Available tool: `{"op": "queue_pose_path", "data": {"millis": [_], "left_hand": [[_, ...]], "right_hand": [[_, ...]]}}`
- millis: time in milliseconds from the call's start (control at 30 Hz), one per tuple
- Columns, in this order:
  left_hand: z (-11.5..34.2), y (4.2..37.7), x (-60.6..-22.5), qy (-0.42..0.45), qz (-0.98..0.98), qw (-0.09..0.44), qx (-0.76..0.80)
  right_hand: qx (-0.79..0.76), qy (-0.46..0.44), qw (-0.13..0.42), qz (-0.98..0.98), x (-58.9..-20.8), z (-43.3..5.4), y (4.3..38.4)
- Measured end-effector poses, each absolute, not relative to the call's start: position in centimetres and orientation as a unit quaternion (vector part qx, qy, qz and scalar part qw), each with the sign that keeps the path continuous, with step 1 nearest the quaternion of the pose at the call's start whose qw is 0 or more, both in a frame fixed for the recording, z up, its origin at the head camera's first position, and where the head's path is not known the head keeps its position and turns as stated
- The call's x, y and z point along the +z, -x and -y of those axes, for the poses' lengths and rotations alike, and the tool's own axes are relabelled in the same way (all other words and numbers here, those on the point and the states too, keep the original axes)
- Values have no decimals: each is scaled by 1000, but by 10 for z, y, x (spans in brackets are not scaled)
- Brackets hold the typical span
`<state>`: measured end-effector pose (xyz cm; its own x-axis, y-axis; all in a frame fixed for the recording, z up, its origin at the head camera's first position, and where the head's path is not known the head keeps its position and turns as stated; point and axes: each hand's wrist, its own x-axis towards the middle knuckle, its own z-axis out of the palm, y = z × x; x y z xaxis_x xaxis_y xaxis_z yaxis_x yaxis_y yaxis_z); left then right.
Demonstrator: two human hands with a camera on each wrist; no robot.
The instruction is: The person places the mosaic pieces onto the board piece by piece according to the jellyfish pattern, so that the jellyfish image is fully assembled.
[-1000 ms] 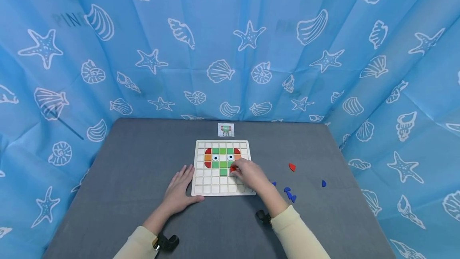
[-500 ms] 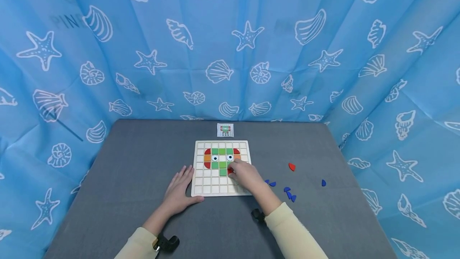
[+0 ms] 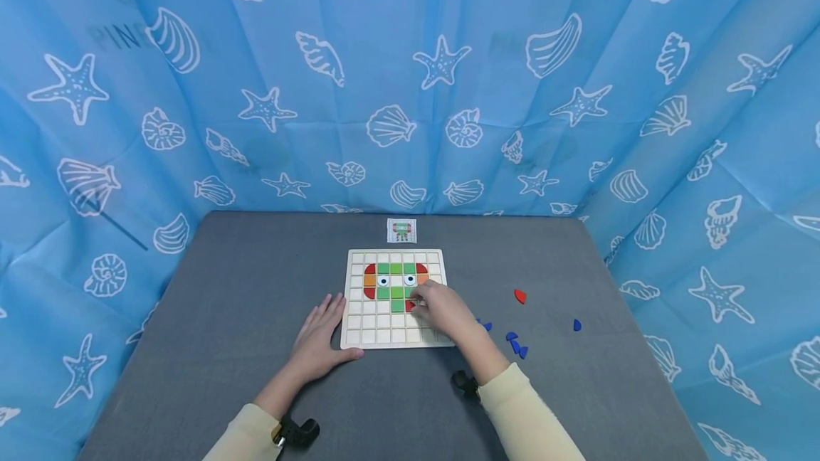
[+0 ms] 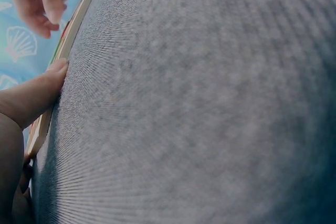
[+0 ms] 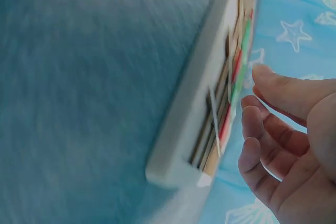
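A pale wooden grid board [image 3: 371,336] lies on the grey table, bearing a face pattern of green, red and orange tiles with two eye tiles [image 3: 383,281]. My left hand [image 3: 318,340] spreads along its left side, the thumb at the lower left corner. Over the right part of the board hovers my right hand [image 3: 445,310], fingertips just beside a red tile [image 3: 410,306] in the cell right of the lowest green tile [image 3: 397,306]. In the right wrist view the fingers of that hand [image 5: 286,140] are loosely bent with nothing between them.
Behind the board lies a small printed pattern card [image 3: 401,231]. Right of the board are a loose red quarter-round tile [image 3: 520,297] and several blue tiles [image 3: 512,337], one blue tile [image 3: 577,325] farther right. A blue shell-print curtain [image 3: 442,126] surrounds the table's back and sides.
The red tile, between my right fingertips a second ago, now lies in its board cell. The right fingers have let go and drawn slightly right. My left hand has stayed put.
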<state>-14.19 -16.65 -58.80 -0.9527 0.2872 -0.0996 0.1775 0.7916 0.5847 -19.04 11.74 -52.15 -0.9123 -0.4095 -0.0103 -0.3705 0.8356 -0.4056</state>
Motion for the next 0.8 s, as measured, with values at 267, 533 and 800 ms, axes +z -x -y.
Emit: {"op": "queue_pose_path", "data": {"millis": [267,533,800], "left_hand": [[167,143,-587,-124,-941,88,304],[166,142,-587,-120,-941,92,303],[165,141,-587,-121,-941,91,303]], "right_hand": [[-218,157,38,-963,-509,-140,188],[-224,124,18,-967,-506,-166,186],[-207,101,7,-973,-502,-197,184]]}}
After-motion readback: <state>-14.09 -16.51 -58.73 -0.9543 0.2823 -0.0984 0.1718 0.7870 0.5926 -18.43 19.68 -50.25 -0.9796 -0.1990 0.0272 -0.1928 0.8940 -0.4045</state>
